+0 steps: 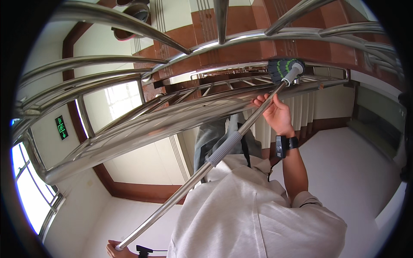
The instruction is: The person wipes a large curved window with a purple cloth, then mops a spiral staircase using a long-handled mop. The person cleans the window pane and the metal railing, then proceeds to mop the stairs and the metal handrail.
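A mop stretches diagonally across the view, its metal handle [180, 193] fitted with a ribbed grey grip sleeve [225, 148]. At the upper end is the mop head [281, 69], with dark grey strands banded in green, beside a stainless steel railing. My right hand [278, 115] loosely holds the handle just below the mop head, thumb on one side and fingers on the other. A black device is strapped to that wrist. At the bottom left my left hand [118, 250] grips the handle's far end; the frame's edge partly cuts it off.
Stainless steel rails [238, 37] curve across the upper view, and a broad metal handrail [145, 129] runs slantwise below them. Brown and cream stair surfaces [232, 22] lie beyond. A round container [137, 14] stands at the top left. A lit green exit sign [61, 127] hangs at left.
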`<state>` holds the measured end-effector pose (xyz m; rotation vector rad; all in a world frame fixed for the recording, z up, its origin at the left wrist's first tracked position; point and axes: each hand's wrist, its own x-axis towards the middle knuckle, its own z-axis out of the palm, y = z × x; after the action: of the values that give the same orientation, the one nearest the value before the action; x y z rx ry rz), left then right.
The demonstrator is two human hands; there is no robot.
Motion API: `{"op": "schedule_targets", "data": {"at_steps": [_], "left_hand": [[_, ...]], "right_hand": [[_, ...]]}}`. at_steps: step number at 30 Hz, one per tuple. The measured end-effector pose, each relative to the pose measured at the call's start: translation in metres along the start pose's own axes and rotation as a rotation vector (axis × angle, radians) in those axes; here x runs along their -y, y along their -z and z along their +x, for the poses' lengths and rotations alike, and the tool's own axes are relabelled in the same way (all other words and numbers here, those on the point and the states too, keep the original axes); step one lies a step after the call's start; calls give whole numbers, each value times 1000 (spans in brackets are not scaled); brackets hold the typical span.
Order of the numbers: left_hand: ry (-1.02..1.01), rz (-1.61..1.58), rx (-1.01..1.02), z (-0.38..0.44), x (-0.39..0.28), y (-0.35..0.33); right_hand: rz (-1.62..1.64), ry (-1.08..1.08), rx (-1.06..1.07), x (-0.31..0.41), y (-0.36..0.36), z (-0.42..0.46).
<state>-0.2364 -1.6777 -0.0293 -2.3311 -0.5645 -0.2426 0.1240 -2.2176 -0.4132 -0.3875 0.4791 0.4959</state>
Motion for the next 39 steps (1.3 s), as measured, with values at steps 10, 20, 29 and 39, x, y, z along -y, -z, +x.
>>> {"op": "schedule_targets", "data": {"at_steps": [10,20,29,39], "left_hand": [[0,16,-24,-27,0,28],[84,28,-102,-114,-22,30],[256,-215,-23,-210,-61,-15],[296,-307,-56,-240,-71,-14]], "right_hand": [[-28,14,48,-6,-3,-5],[-12,4,32,-20,13,-20],[-348,-162,-210,-72,-17,-78],[-347,-143,-247,-93,2,-122]]}}
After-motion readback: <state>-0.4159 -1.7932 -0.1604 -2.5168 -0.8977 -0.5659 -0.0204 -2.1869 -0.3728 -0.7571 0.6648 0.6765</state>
